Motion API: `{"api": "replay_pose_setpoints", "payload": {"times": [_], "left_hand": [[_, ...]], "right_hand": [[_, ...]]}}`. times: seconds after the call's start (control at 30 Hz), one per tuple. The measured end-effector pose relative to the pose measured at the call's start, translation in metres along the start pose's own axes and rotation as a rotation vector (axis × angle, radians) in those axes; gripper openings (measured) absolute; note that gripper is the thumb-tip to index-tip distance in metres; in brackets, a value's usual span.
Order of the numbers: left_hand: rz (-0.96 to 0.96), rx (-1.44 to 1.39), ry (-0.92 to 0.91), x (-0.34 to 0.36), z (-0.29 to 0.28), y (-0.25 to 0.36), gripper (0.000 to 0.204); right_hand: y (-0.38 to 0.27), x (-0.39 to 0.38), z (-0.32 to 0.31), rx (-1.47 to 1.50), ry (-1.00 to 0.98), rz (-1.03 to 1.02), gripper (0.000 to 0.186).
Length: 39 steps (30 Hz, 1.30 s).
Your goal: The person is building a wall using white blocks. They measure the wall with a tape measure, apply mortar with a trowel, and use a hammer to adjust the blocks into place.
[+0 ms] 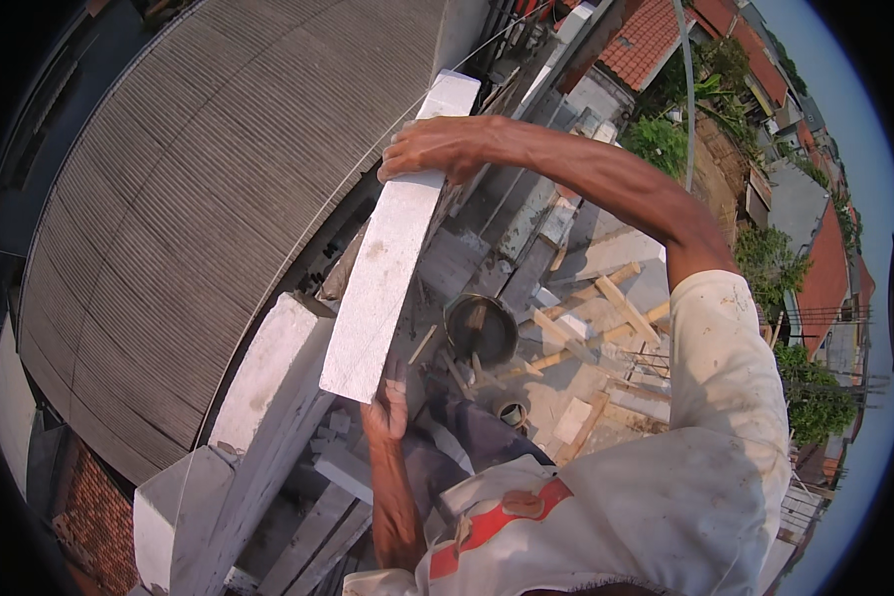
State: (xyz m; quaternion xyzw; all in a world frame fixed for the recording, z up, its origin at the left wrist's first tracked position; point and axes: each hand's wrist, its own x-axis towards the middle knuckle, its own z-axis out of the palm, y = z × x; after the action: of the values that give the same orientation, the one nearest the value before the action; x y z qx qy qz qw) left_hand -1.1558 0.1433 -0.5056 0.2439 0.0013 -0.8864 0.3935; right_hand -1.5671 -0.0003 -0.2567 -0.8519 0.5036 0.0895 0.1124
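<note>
A long white lightweight concrete block (pixel 385 278) slants across the middle, above the edge of a wall of similar blocks. My right hand (pixel 427 147) reaches over it from the right, fingers wrapped across its far part. At its near end, my left hand (pixel 389 409) grips from below, with some fingers hidden behind the block. White blocks (pixel 273 368) form the wall top at the near left. A thin string (pixel 340 191) runs along the left of the held block.
A corrugated grey roof (pixel 199 219) borders the wall on the left. Below on the right are a dark round bucket (pixel 481 330), wooden pieces (pixel 626 306), a small round container (pixel 511 411) and scattered block scraps. Red-tiled roofs (pixel 646 45) and trees stand farther off.
</note>
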Motion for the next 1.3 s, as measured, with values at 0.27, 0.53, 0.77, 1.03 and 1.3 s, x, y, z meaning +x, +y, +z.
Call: {"api": "replay_pose_setpoints", "payload": {"times": [0.27,0.53,0.77,1.03,1.3], "left_hand": [[0.011,-0.024,0.068,0.022,0.014,-0.006,0.044],[0.077,-0.025,0.222,0.037,0.028,-0.007,0.046],[0.074,-0.191,0.108,0.047,0.017,-0.014,0.039],[0.102,-0.152,0.186,0.053,0.028,-0.020,0.041],[0.059,-0.184,0.271,0.065,0.017,-0.022,0.040]], "right_hand": [[0.018,-0.001,0.010,-0.009,0.032,0.024,0.094],[0.028,0.007,0.017,-0.054,-0.009,0.119,0.095],[0.038,-0.001,0.022,-0.078,-0.013,0.142,0.095],[0.048,0.001,0.028,-0.085,-0.025,0.128,0.095],[0.051,0.007,0.031,-0.084,-0.046,0.121,0.099]]}}
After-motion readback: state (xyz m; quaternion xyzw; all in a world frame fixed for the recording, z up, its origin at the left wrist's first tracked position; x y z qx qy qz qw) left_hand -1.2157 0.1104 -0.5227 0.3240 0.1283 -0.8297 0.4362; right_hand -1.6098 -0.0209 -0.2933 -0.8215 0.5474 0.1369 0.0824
